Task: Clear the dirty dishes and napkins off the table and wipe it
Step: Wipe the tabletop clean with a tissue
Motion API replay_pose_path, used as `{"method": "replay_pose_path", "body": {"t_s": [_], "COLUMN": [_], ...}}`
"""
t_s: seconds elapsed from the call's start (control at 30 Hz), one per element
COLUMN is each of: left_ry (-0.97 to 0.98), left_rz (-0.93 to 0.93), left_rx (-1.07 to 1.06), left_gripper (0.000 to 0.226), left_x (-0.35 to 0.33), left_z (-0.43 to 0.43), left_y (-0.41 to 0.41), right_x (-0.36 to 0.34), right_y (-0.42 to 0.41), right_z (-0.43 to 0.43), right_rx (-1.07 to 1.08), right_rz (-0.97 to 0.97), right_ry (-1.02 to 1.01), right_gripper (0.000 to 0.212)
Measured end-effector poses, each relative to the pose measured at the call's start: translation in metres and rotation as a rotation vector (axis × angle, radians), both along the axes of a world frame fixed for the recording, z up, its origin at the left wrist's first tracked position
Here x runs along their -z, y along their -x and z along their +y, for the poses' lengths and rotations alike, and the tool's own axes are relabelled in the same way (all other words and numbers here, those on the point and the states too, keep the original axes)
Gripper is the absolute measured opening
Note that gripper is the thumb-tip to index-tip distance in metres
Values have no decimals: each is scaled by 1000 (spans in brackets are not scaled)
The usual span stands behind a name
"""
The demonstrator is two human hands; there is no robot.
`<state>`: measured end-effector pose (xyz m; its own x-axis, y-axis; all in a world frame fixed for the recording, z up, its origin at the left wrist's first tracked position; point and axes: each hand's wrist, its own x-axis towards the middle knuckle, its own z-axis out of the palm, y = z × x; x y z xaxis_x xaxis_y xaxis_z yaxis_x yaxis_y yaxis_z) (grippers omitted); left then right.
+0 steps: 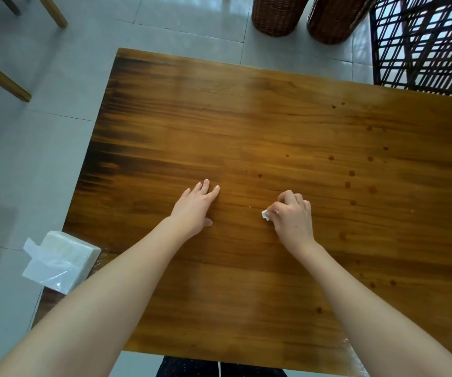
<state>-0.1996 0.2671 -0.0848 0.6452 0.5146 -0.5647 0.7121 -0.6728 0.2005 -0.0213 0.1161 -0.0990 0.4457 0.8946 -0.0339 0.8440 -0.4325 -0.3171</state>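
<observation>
One plastic pack of white napkins (61,261), near-left corner of the table (246,118)

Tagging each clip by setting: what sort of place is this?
Probably a dining area, in a home or a small café: a wooden table on a tiled floor, chair legs beside it, a napkin pack by its corner, and drip spots on the top.

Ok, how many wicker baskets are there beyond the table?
2. One wicker basket stands on the floor past the table's far edge; the second basket stands just right of it, by the dark lattice frame. Others may be outside the frame.
</observation>
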Motion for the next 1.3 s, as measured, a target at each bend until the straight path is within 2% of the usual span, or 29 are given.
{"method": "replay_pose_path", "body": {"t_s": [0.17, 0.3, 0.5, 0.97, 1.3], "left_ry": [-3, 2, 8, -2, 20], "left_rz": [0, -4, -26, -155, -209], "left_rx": [1, 6, 25, 203, 369], "left_gripper": [90, 91, 90, 78, 77], "left_x": [3, 5, 7, -5, -29], "left_z": [1, 2, 3, -26, -85], "left_y": [-1, 0, 3, 25, -1], "right_x": [2, 4, -3, -34, -63], "right_y": [30, 35, 13, 58, 62], "right_z": [31, 33, 17, -94, -190], "right_rx": [-9, 20, 202, 608, 835], "right_rz": [26, -78, -98, 34, 50], "right_ry": [4, 11, 61, -20, -71], "right_gripper": [6, 7, 11, 11, 14]}}
